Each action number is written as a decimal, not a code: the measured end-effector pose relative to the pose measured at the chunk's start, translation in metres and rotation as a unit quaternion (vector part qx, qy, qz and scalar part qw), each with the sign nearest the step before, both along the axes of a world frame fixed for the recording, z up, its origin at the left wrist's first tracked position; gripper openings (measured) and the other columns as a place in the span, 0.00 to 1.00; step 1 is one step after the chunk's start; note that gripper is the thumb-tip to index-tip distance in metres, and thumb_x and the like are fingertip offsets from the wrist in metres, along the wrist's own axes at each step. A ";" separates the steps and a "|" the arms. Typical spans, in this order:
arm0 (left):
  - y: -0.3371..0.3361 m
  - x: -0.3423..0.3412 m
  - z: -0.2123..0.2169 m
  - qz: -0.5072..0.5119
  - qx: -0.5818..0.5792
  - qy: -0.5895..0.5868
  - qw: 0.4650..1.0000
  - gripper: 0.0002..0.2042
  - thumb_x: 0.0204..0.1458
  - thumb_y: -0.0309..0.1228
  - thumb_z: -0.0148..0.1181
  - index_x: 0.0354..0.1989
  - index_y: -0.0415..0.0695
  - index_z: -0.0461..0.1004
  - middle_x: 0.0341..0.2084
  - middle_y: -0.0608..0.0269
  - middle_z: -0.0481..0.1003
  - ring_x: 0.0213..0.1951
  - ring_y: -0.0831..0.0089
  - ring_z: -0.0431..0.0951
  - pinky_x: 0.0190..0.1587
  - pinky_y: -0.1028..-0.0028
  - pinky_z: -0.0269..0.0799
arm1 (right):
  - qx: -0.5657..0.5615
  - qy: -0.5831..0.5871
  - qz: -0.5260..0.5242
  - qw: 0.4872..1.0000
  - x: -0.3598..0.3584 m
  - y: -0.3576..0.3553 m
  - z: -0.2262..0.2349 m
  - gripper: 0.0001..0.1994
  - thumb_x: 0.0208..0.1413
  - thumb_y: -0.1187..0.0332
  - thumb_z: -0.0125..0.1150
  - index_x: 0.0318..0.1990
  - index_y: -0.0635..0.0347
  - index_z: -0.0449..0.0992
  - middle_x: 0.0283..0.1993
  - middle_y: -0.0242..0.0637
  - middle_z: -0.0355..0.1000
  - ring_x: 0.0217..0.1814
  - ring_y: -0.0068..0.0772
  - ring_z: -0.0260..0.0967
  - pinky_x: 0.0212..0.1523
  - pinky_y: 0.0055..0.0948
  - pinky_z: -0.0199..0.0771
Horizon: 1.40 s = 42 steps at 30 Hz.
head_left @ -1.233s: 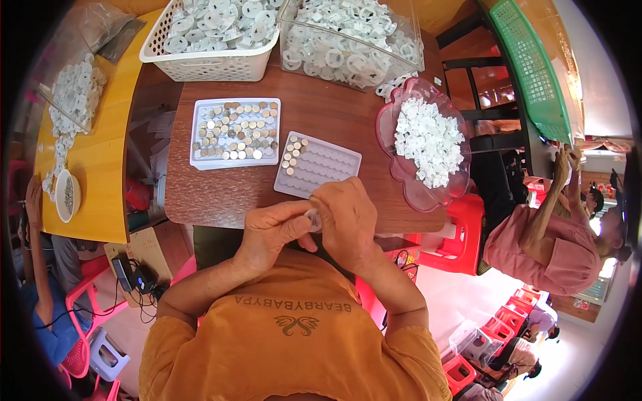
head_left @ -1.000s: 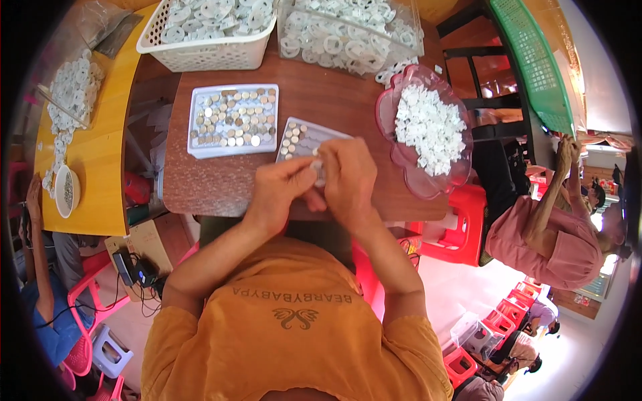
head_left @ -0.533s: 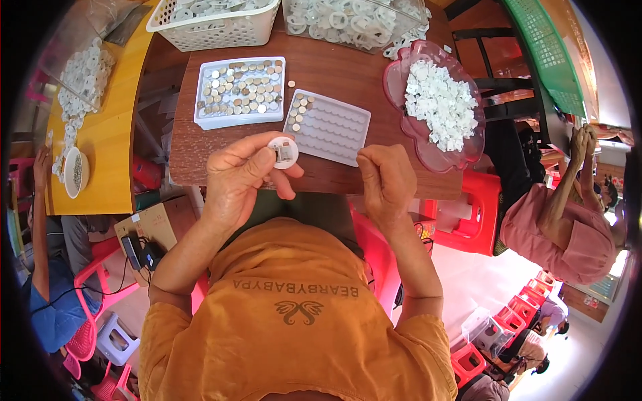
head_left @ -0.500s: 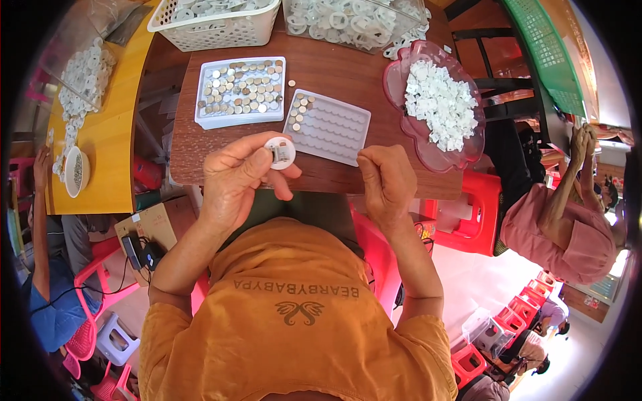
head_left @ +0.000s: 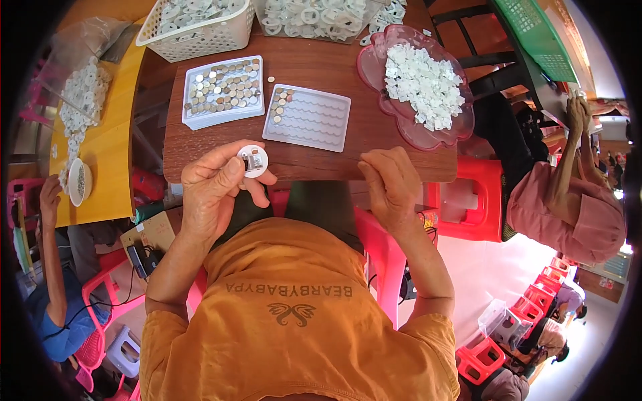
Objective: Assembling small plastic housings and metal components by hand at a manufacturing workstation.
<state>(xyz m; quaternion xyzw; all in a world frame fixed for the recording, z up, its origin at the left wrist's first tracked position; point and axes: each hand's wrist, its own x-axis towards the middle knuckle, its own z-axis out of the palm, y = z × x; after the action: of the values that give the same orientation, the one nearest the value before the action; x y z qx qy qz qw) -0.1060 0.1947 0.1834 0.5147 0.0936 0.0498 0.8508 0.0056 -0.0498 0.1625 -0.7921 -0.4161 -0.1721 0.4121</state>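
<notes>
Between thumb and fingers, my left hand [head_left: 215, 184] grips a small round white plastic part [head_left: 253, 161] with a metal contact inside, held up before the table's near edge. My right hand [head_left: 393, 182] is at the table edge further right, thumb and fingers drawn together; whether anything small sits in them is hidden. Beyond my hands lies a pale tray with scalloped rows [head_left: 314, 120], with several button cells [head_left: 281, 105] at its left end. To its left, a stack of white trays [head_left: 223, 120] carries many button cells. One loose button cell [head_left: 271, 79] rests on the wood between them.
A pink translucent dish [head_left: 461, 130] of small white pieces stands at right. A white basket [head_left: 194, 41] and a clear bin [head_left: 311, 30] of white rings stand at the back. On the yellow table [head_left: 114, 194] is a white bowl [head_left: 79, 194]; other people sit both sides.
My view has shifted, so the table items appear further left. My left hand still holds the round part; the right hand's fingers have loosened from a tighter curl.
</notes>
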 end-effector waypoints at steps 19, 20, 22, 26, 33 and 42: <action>0.010 -0.007 -0.018 -0.009 -0.077 0.043 0.996 0.17 0.56 0.32 0.53 0.47 0.30 0.70 0.33 0.48 0.75 0.29 0.65 0.78 0.25 0.73 0.76 | -0.032 0.012 0.021 0.999 0.047 0.080 0.009 0.08 0.42 0.82 0.60 0.31 0.64 0.74 0.28 0.42 0.69 0.30 0.44 0.66 0.28 0.35 0.66; 0.010 -0.008 -0.021 -0.015 -0.086 0.043 0.995 0.17 0.56 0.32 0.53 0.47 0.30 0.70 0.34 0.50 0.75 0.31 0.65 0.78 0.25 0.72 0.77 | -0.052 0.006 0.016 0.998 0.056 0.095 0.008 0.05 0.43 0.80 0.60 0.30 0.64 0.75 0.28 0.42 0.70 0.30 0.43 0.68 0.30 0.35 0.67; 0.009 -0.008 -0.022 -0.020 -0.101 0.048 0.994 0.16 0.56 0.32 0.53 0.47 0.30 0.70 0.34 0.49 0.75 0.30 0.64 0.78 0.25 0.72 0.77 | -0.079 0.004 0.008 0.997 0.075 0.122 0.001 0.04 0.43 0.78 0.60 0.29 0.62 0.76 0.28 0.42 0.70 0.31 0.44 0.68 0.32 0.36 0.67; 0.008 -0.006 -0.024 -0.012 -0.118 0.042 0.992 0.16 0.56 0.31 0.54 0.47 0.29 0.70 0.34 0.49 0.75 0.31 0.64 0.78 0.25 0.72 0.77 | -0.191 0.055 -0.015 0.980 0.100 0.157 -0.010 0.04 0.44 0.71 0.60 0.28 0.57 0.78 0.29 0.41 0.71 0.35 0.44 0.68 0.37 0.40 0.67; 0.016 -0.002 -0.030 -0.019 -0.135 0.045 0.990 0.17 0.56 0.32 0.54 0.47 0.30 0.70 0.34 0.49 0.75 0.31 0.63 0.78 0.25 0.71 0.77 | -0.269 0.083 -0.009 0.959 0.109 0.181 -0.024 0.05 0.42 0.69 0.61 0.28 0.56 0.78 0.29 0.43 0.72 0.39 0.47 0.68 0.40 0.43 0.67; 0.016 0.000 -0.030 -0.023 -0.156 0.073 0.985 0.17 0.57 0.33 0.53 0.47 0.30 0.70 0.33 0.49 0.75 0.29 0.64 0.78 0.25 0.72 0.76 | -0.278 0.080 -0.007 0.957 0.112 0.187 -0.035 0.00 0.40 0.75 0.57 0.22 0.61 0.73 0.29 0.45 0.72 0.34 0.50 0.67 0.37 0.44 0.67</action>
<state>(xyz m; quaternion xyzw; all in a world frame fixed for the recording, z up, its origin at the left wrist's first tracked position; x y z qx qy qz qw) -0.1064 0.2107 0.1538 0.3797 0.1507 -0.0226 0.9125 0.1175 0.1371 0.1280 -0.8897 -0.4072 0.0118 0.2062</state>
